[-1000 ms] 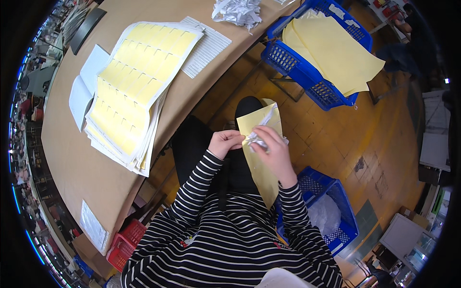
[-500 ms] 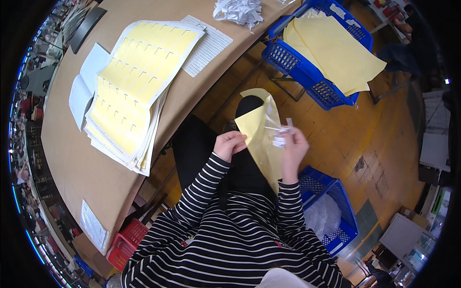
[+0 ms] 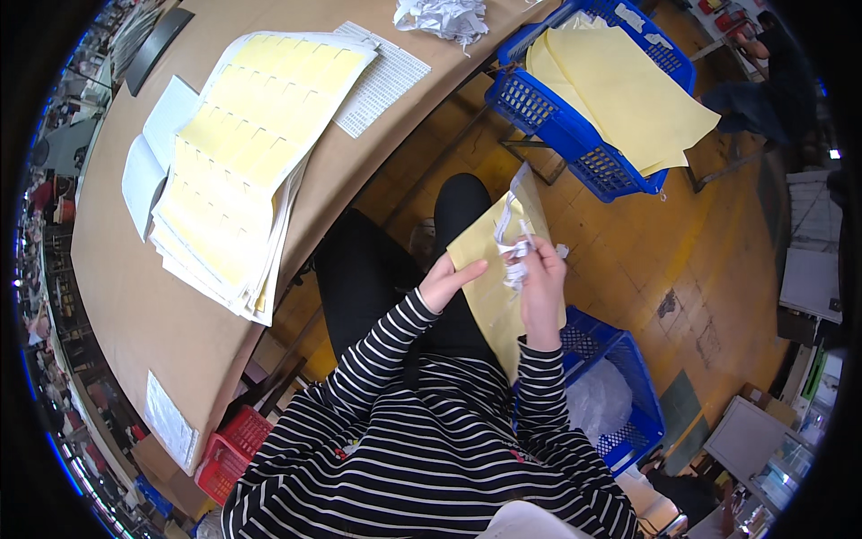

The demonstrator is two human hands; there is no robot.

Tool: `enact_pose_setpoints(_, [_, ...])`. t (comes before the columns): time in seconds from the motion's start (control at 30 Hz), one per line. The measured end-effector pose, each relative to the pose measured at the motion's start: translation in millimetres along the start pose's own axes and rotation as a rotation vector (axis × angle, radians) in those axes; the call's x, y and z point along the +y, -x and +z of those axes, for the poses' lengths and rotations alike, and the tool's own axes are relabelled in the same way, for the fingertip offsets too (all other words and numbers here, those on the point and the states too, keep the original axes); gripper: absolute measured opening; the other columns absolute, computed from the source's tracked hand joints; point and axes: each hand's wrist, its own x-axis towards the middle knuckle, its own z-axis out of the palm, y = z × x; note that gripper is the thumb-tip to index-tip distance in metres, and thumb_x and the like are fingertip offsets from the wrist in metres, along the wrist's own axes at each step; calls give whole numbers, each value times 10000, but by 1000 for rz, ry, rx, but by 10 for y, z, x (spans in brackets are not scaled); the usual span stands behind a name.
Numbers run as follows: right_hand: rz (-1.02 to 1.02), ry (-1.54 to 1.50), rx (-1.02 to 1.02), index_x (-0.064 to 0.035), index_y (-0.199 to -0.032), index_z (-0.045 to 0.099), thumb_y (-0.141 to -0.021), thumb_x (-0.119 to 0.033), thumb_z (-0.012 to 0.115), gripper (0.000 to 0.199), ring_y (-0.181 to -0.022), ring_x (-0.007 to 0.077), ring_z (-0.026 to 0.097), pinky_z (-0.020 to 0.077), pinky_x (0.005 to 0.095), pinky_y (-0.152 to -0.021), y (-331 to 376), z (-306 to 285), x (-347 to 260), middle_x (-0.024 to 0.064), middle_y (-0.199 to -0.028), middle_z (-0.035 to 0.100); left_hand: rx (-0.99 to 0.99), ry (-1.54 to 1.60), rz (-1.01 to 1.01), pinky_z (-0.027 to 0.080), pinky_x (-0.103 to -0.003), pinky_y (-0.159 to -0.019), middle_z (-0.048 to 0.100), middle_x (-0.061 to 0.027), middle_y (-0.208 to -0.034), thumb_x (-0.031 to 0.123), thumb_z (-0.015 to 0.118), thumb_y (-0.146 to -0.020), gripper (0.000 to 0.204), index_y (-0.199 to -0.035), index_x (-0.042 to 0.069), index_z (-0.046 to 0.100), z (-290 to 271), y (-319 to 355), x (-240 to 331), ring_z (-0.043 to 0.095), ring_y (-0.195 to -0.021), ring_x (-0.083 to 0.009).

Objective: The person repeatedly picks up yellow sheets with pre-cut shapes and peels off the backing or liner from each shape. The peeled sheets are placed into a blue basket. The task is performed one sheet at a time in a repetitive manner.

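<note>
Over the lap, holding a yellow envelope (image 3: 489, 287) at its left edge with the left hand (image 3: 446, 280), fingers pinched on it, while the right hand (image 3: 540, 274) squeezes a white paper strip (image 3: 514, 254) peeled off near the top. Looks partway done: strip off but not dropped into the near blue basket (image 3: 620, 395). Farther off, many flat envelopes (image 3: 620, 90) in another blue basket (image 3: 557, 126), yellow sheets (image 3: 242, 153) stacked on the table (image 3: 135, 296).
</note>
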Motion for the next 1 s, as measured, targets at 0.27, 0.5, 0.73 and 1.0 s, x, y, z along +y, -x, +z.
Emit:
enact_pose_setpoints(0.27, [80, -123, 186, 25, -1026, 624, -928, -63, 551, 151, -865, 122, 611, 482, 254, -739, -36, -4, 89, 60, -944, 632, 385, 223, -190, 498, -355, -933, 655, -128, -1148, 46, 590, -906, 340, -1234, -33, 548, -420, 108, -79, 646, -1037, -242])
enact_pose_setpoints(0.5, [158, -374, 108, 25, -1063, 579, -945, -87, 524, 171, -950, 175, 617, 499, 278, -822, 35, -124, 125, 94, -998, 637, 396, 326, -234, 497, -353, -931, 659, -133, -1140, 48, 595, -902, 333, -1218, -48, 554, -382, 169, -247, 651, -1026, -242])
enact_pose_setpoints(0.73, [243, -535, 388, -35, -997, 525, -974, -161, 481, 135, -817, 169, 557, 488, 317, -785, -65, -94, 174, 57, -847, 552, 308, 203, -232, 497, -322, -907, 667, -123, -1116, 55, 600, -902, 314, -1196, -50, 575, -267, 167, -210, 653, -1001, -214])
enact_pose_setpoints(1.0, [-94, -572, 243, -86, -847, 477, -942, -135, 467, 107, -641, 102, 430, 383, 239, -610, -198, -347, -110, 2, -756, 477, 405, 186, -141, 512, -319, -875, 679, -109, -1072, 52, 612, -897, 294, -1176, -38, 592, -411, 261, -182, 662, -955, -198])
